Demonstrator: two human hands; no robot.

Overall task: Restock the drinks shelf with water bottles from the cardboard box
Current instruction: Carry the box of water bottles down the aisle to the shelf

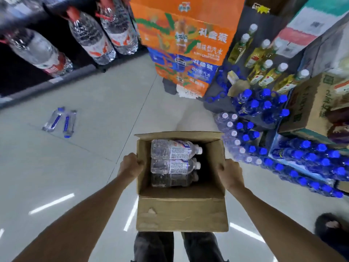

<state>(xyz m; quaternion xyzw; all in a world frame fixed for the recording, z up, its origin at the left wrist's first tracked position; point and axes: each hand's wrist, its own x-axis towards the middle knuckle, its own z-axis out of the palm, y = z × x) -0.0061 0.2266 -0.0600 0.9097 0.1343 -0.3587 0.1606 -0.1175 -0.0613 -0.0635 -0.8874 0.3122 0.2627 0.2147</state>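
I hold an open cardboard box (pixel 181 212) in front of me, above the floor. My left hand (pixel 130 166) grips its left wall and my right hand (pixel 229 173) grips its right wall. Three clear water bottles (pixel 175 163) with white caps lie side by side inside, caps pointing right. The drinks shelf (pixel 294 167) stands to the right, its low tiers packed with blue-capped and white-capped bottles (pixel 251 138).
Two blue-capped bottles (pixel 60 121) lie loose on the tiled floor at the left. Large water jugs (pixel 90 38) sit on a dark shelf at upper left. A stack of orange and blue drink cartons (pixel 188 48) stands ahead. A brown carton (pixel 311 104) sits on the right shelf.
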